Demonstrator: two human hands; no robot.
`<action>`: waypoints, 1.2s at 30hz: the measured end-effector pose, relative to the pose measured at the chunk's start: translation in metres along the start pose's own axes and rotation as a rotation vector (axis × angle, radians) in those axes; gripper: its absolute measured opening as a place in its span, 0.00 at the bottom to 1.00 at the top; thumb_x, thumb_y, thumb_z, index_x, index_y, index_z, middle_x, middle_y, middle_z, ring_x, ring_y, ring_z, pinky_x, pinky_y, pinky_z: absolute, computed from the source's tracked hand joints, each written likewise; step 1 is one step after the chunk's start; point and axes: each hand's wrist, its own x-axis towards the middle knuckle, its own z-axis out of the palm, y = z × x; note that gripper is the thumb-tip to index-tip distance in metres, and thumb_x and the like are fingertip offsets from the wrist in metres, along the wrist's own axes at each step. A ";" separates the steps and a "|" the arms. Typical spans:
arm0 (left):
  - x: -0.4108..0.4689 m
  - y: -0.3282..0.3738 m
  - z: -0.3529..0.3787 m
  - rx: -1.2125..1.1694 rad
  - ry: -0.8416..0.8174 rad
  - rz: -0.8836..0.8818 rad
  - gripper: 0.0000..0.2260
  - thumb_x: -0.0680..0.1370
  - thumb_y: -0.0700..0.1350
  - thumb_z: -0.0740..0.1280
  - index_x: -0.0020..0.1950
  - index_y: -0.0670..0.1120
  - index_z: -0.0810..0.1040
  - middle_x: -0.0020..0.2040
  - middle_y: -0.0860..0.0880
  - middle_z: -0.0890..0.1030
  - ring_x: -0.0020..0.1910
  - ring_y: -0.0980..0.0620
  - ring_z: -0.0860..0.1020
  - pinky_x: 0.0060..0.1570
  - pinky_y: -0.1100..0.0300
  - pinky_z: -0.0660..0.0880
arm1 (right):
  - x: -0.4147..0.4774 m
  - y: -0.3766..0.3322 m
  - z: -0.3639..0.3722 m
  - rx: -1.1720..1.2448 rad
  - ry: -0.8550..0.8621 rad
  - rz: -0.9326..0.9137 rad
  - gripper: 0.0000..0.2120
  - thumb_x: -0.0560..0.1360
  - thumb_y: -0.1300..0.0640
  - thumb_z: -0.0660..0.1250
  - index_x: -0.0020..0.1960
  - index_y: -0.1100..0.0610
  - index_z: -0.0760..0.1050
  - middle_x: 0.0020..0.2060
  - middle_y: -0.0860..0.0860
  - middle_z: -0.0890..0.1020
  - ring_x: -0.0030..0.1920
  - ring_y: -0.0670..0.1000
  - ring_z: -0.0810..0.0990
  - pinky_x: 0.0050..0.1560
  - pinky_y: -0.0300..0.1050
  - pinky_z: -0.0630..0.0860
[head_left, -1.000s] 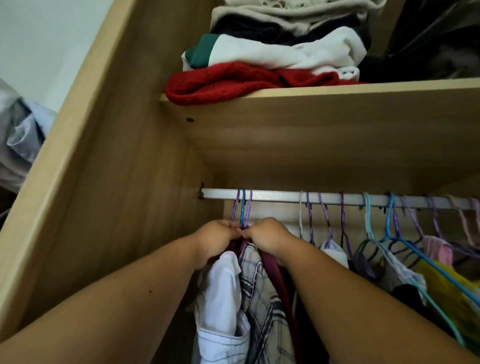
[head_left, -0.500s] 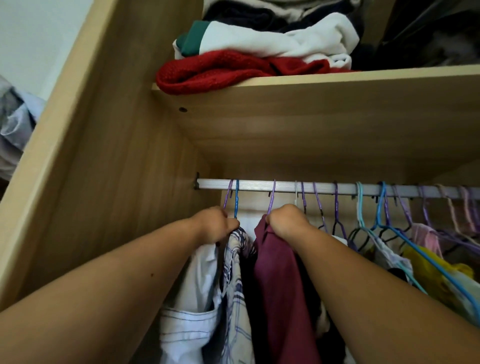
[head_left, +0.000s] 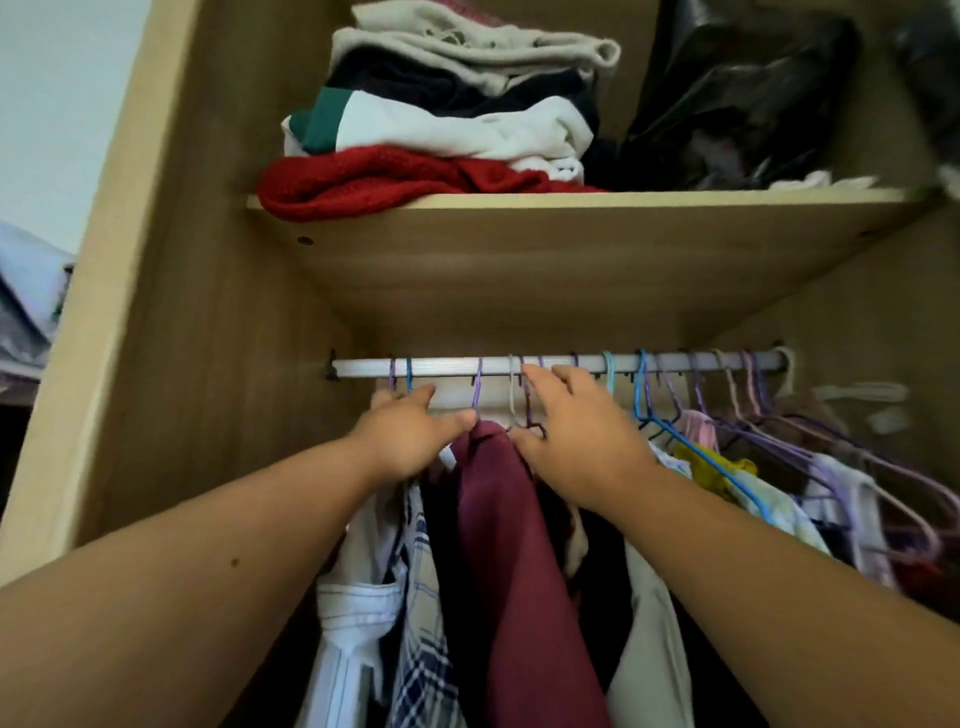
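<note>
- Closest to the camera, the maroon woven garment (head_left: 514, 545) hangs straight down between both forearms. A white striped shirt (head_left: 353, 613) and a blue plaid shirt (head_left: 423, 623) hang on its left, and a beige garment (head_left: 649, 649) on its right.
- The left hand (head_left: 410, 436) was balled up on the hanger necks half a second ago. Now the fingers are stretched out and grip nothing, and the thumb just touches the maroon shoulder.
- Same deal with the right hand (head_left: 576, 441). It let go of the maroon fabric, and the fingers are spread flat and reaching up over the next hooks, holding nothing.
- The maroon piece's thin purple wire hook (head_left: 476, 384) now sits alone on the grey metal rail (head_left: 452, 365), with a gap on each side.
- My read: the parting is done and that garment is singled out, so the right hand is probably moving on through the remaining hangers.
- Farthest up, the wooden shelf (head_left: 571, 249) holds a red knit sweater (head_left: 363, 179) under a folded pile.
</note>
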 end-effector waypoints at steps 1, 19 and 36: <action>-0.011 0.012 0.000 -0.035 0.020 0.066 0.36 0.72 0.67 0.62 0.76 0.52 0.58 0.75 0.41 0.56 0.74 0.43 0.59 0.71 0.56 0.58 | -0.013 0.003 -0.010 -0.025 0.020 -0.003 0.32 0.74 0.43 0.62 0.74 0.47 0.56 0.72 0.53 0.61 0.72 0.55 0.61 0.69 0.53 0.65; -0.205 0.171 0.121 -0.296 -0.111 0.650 0.34 0.73 0.58 0.66 0.75 0.61 0.54 0.76 0.55 0.49 0.74 0.55 0.47 0.72 0.50 0.51 | -0.206 0.105 -0.205 -0.546 0.184 -0.086 0.33 0.66 0.58 0.72 0.69 0.59 0.69 0.66 0.63 0.71 0.61 0.64 0.74 0.58 0.57 0.73; -0.161 0.320 0.236 -0.245 0.079 0.535 0.42 0.72 0.61 0.62 0.77 0.51 0.39 0.79 0.51 0.49 0.77 0.54 0.47 0.71 0.54 0.46 | -0.180 0.269 -0.205 -0.356 -0.032 0.079 0.32 0.67 0.25 0.33 0.65 0.33 0.25 0.70 0.39 0.27 0.73 0.46 0.29 0.73 0.56 0.39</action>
